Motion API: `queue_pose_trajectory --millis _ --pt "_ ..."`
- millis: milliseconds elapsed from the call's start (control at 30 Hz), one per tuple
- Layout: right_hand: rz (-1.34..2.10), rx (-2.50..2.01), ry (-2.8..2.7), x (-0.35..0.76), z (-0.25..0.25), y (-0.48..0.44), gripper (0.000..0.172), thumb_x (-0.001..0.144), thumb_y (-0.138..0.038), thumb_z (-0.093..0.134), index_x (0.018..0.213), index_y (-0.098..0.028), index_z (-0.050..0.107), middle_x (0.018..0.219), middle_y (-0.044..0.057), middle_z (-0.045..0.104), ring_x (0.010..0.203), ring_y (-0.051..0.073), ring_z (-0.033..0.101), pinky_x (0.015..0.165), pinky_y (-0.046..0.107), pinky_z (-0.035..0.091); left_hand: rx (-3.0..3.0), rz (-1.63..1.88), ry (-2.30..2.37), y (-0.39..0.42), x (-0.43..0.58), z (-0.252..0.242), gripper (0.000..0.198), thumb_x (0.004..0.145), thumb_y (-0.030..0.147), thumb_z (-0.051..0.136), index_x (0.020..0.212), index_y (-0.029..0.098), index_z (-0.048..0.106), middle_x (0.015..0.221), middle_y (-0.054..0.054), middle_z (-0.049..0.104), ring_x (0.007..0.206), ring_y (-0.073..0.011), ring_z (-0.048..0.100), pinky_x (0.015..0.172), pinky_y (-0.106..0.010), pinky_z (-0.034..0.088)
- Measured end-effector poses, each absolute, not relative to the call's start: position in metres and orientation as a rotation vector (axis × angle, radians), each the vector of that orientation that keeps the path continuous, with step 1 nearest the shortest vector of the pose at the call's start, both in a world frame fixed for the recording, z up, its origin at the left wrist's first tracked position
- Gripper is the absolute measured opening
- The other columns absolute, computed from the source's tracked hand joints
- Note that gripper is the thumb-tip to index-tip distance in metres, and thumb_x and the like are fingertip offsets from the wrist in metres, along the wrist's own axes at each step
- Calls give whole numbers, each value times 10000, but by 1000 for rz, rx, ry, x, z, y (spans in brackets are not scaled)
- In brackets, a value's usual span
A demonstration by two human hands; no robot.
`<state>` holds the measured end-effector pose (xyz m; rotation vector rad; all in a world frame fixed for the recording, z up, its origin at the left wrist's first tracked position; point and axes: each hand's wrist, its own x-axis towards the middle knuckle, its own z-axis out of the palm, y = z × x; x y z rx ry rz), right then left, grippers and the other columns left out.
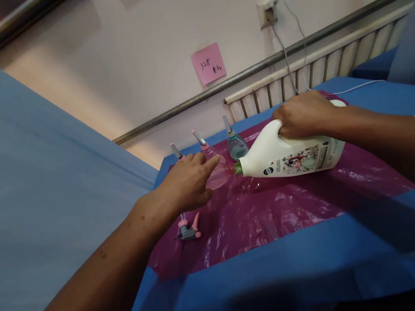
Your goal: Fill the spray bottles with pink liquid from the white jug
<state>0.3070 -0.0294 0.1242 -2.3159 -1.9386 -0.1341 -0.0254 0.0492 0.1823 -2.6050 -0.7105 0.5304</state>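
My right hand (301, 112) is wrapped round the handle of a white detergent jug (303, 155), which is tipped onto its side with its mouth to the left. The jug's green spout (237, 168) meets the neck of a clear pink spray bottle (218, 176). My left hand (191, 180) holds that bottle with thumb and index finger about its body; the other fingers are partly hidden. Below my left hand lies a loose grey and pink spray head (189, 230). I cannot make out any liquid flowing.
Behind stand a teal spray bottle (237, 145) and two with pink collars, one sprayer (199, 138) and another (176, 152). Purple plastic sheeting (262, 219) covers part of the blue table cloth (300, 255). A white cable (286, 58) hangs from the socket; a blue curtain (34, 173) borders the left.
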Motion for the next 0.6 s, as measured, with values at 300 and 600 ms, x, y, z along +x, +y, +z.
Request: queue_pose_trajectory --millis 300,600 --pt "-226 -2426 -2000 293 136 -36 359 983 -360 571 1156 -202 842 1126 218 857 998 357 761 717 428 369 -2638 518 -705 52 -26 182 902 891 270 738 1749 275 461 1476 -182 692 1252 -393 678 1051 -524 564" --pt "-152 -2433 -1963 297 133 -33 376 961 -426 644 1217 -246 855 1136 188 850 1046 387 762 835 449 484 -2628 562 -720 50 -22 184 859 898 242 751 1722 258 509 1486 -197 680 1282 -410 674 1045 -537 571"
